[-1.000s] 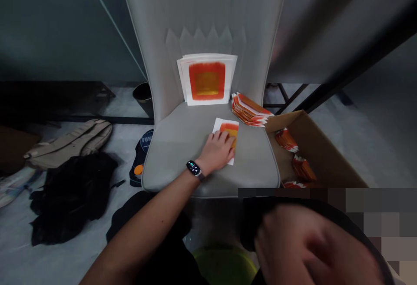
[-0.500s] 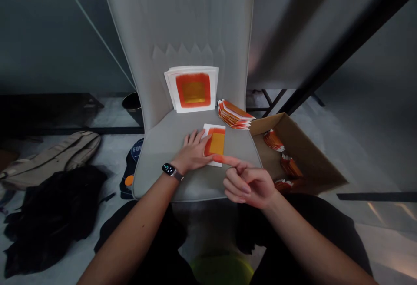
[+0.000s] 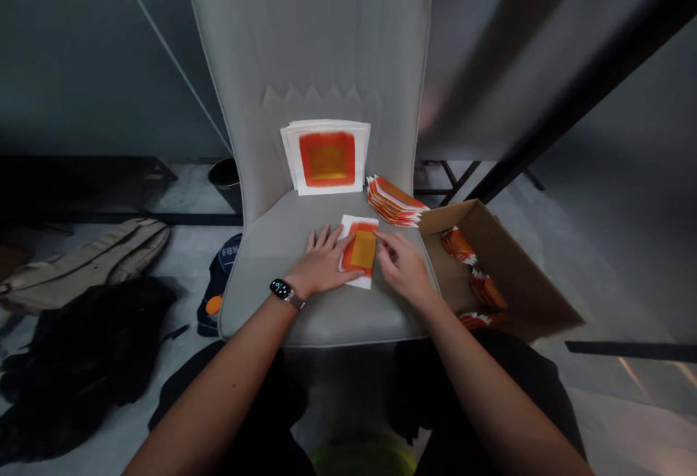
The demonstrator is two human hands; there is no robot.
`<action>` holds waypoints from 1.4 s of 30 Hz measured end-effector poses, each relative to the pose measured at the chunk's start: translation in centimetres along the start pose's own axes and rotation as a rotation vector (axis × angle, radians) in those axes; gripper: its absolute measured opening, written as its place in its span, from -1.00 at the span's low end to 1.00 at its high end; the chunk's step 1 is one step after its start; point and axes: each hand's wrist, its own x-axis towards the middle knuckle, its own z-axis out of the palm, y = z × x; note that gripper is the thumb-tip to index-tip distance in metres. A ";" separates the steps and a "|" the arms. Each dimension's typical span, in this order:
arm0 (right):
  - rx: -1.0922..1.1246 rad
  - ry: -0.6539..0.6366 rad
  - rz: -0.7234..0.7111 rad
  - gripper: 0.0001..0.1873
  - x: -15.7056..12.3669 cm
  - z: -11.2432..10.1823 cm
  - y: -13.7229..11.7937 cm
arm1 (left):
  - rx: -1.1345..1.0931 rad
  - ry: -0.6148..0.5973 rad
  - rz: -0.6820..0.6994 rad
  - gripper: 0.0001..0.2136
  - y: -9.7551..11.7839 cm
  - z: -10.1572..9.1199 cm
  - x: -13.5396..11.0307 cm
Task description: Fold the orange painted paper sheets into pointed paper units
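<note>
Head view: folded joss paper [image 3: 360, 251], white w/ orange-and-gold square, lies flat at centre of the chair seat [image 3: 272, 273]. Left hand [image 3: 322, 265], smartwatch [image 3: 282, 289] on wrist, lies flat w/ fingers spread on the paper's left edge, not clasping. Right hand [image 3: 404, 267] rests fingertips on its right edge, loose, nothing pinched. Stack of unfolded sheets [image 3: 327, 158] leans on the chair back. Pile of folded papers [image 3: 395, 200] sits at the seat's rear right. Cardboard box [image 3: 523, 280] is just right of the chair, backpack [image 3: 92, 258] on the floor well left of it.

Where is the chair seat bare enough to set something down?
Free: seat left of the left hand, and the front strip. Crowded: back, with leaning sheets and folded stack; middle, with right hand and folded sheet.
</note>
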 end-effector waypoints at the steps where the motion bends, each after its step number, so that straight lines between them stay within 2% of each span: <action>1: -0.058 -0.013 -0.033 -0.56 -0.1 0.3 0.0 | 0.004 0.002 0.000 -0.14 0.0 0.0 0.0; 4: -0.227 -0.077 -0.056 -0.55 -0.5 1.2 -0.1 | 0.012 0.002 0.002 -0.14 -0.1 0.0 0.0; 8: -0.477 -0.079 -0.018 -0.56 -1.1 1.9 -0.6 | 0.011 -0.007 0.006 -0.14 -0.1 -0.1 0.1; 12: -0.587 -0.109 -0.072 -0.57 -1.5 1.9 -1.3 | 0.021 -0.010 0.000 -0.15 0.0 -0.1 0.0; 22: -0.601 -0.145 -0.120 -0.47 -2.0 0.9 -2.8 | 0.069 -0.006 0.023 -0.22 -0.3 0.2 -0.1; 27: -0.573 -0.135 -0.085 -0.51 -1.8 0.5 -2.0 | 0.050 -0.004 0.004 -0.19 0.3 -0.4 -0.1; 31: -0.598 -0.096 -0.015 -0.46 -1.8 1.1 -1.4 | 0.047 -0.001 0.008 -0.17 0.3 -0.5 0.0; 34: -0.592 -0.140 -0.059 -0.38 -1.8 1.6 -1.4 | 0.055 -0.012 0.010 -0.20 0.1 -0.3 0.0; 38: -0.560 -0.174 -0.108 -0.46 -1.7 1.4 -1.6 | 0.061 -0.019 0.013 -0.21 0.0 -0.2 0.0; 42: -0.575 -0.143 -0.046 -0.54 -1.4 0.6 -1.2 | 0.042 -0.001 0.014 -0.17 0.1 -0.2 0.0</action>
